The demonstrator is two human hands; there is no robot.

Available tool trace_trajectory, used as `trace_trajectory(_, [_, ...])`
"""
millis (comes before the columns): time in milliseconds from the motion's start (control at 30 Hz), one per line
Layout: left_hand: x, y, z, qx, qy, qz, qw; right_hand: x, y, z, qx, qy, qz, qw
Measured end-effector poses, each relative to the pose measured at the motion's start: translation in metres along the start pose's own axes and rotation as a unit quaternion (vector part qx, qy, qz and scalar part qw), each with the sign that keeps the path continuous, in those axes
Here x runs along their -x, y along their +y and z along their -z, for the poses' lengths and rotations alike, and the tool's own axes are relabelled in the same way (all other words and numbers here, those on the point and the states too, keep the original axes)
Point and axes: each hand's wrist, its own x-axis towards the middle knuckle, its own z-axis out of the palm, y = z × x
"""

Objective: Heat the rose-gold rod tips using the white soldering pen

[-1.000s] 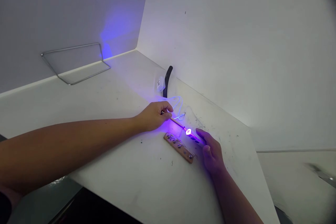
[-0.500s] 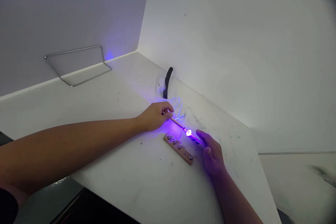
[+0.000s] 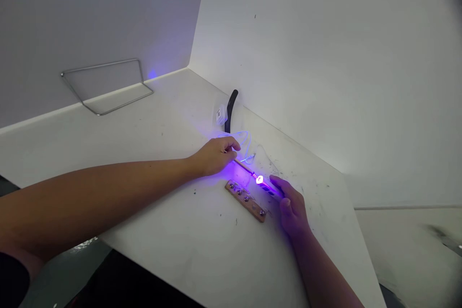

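My left hand [image 3: 215, 155] pinches a thin, copper-toned stick [image 3: 244, 168] that slants down to the right. Its far end meets the bright glow at the tip of a small purple-blue light [image 3: 270, 189]. My right hand [image 3: 294, 209] is closed around the back of that light, thumb nearest me. Glare blurs whatever sits at the stick's end. Below the stick lies a narrow wooden strip [image 3: 253, 208] with several shiny round metal pieces set along it. A looped white cable [image 3: 247, 140] lies behind my left hand.
On the white table [image 3: 173, 250] stands a bent wire frame [image 3: 124, 107] against the left panel. A black curved bar [image 3: 231, 108] and a small clear box [image 3: 221, 114] are near the right wall [image 3: 306, 82]. Dark specks and fine scraps lie right of the cable.
The view has shifted very slightly. Both hands keep their grip, with the stick's end still at the lit tip of the light.
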Motion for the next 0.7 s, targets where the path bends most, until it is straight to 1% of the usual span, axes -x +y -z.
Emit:
trace_trajectory(200, [-0.0017, -0.0019, -0.0012, 0.027, -0.005, 0.0, 1.0, 0.0007, -0.0018, 0.0001, -0.002, 0.0, -0.011, 1.0])
trace_trajectory(533, [-0.0007, 0.0008, -0.0008, 0.044, -0.003, 0.013, 0.999, 0.0009, -0.0002, -0.0009, -0.007, -0.001, -0.018, 1.0])
trace_trajectory(700, [-0.0011, 0.0005, -0.0001, 0.046, -0.001, 0.007, 0.999, 0.0019, 0.0003, -0.0002, -0.01, 0.0, -0.018, 1.0])
